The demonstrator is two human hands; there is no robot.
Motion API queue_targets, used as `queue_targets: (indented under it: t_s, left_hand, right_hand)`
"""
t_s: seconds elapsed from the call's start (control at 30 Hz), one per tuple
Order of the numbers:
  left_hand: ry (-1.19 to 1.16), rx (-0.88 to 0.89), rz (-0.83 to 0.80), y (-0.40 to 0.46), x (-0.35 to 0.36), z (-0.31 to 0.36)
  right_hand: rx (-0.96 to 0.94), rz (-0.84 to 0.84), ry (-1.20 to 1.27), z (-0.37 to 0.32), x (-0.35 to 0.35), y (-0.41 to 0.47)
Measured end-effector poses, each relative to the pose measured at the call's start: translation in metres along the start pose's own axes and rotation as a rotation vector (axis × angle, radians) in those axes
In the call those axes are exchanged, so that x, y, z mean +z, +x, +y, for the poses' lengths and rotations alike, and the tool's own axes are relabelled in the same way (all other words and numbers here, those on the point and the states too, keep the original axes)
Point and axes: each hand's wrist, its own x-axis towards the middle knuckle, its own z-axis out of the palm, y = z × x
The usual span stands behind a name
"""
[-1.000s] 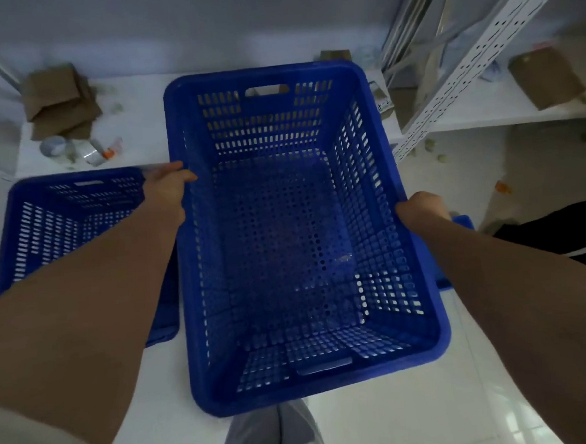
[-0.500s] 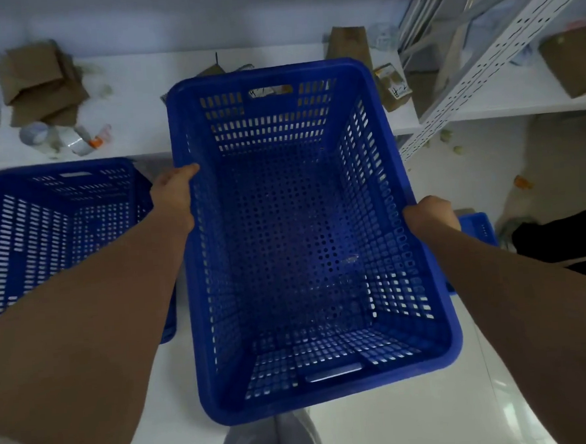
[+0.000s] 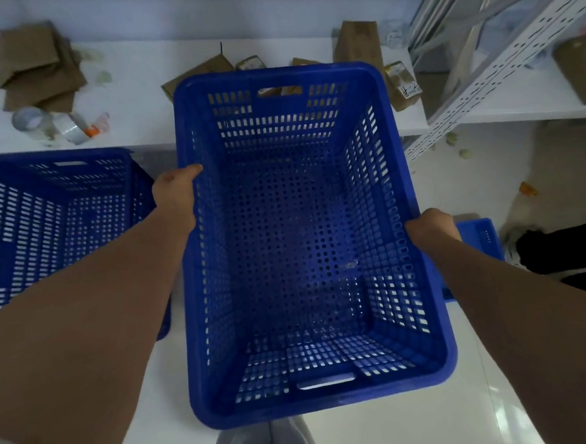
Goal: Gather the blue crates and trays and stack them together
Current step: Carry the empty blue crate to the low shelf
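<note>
A large blue perforated crate [image 3: 309, 402] fills the middle of the view, held off the white floor. My left hand [image 3: 175, 194] grips its left rim and my right hand [image 3: 431, 228] grips its right rim. Nothing lies inside it. A second blue crate [image 3: 54, 215] of the same kind stands on the floor to the left, partly behind my left forearm. A corner of a low blue tray [image 3: 479, 238] shows on the floor just beyond my right hand, mostly hidden by the held crate and my arm.
A low white shelf [image 3: 146, 93] runs along the back with cardboard scraps [image 3: 35, 66], tape rolls [image 3: 31, 121] and small boxes [image 3: 401, 84]. Slotted metal uprights [image 3: 501, 54] lean at the right. A person's dark leg [image 3: 571, 249] is at the right edge.
The held crate has risen and shifted slightly right in view; the shelf and the left crate now show more. Both hands keep their grip on the rims.
</note>
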Motion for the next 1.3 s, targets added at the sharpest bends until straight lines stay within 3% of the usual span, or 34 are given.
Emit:
queue_targets:
  t_s: [0.37,0.6,1.3]
  left_hand:
    - [0.024,0.057,-0.036,0.001,-0.012,0.002]
    - [0.11,-0.003,-0.195,0.002,-0.018,0.0]
    - [0.055,-0.125,-0.262,0.004,-0.015,-0.012]
  right_hand:
    - [0.036,0.043,0.001,0.004,0.018,-0.006]
    - [0.056,0.059,0.015,0.003,0.02,-0.009]
    - [0.079,0.126,-0.106,0.0,0.017,0.002]
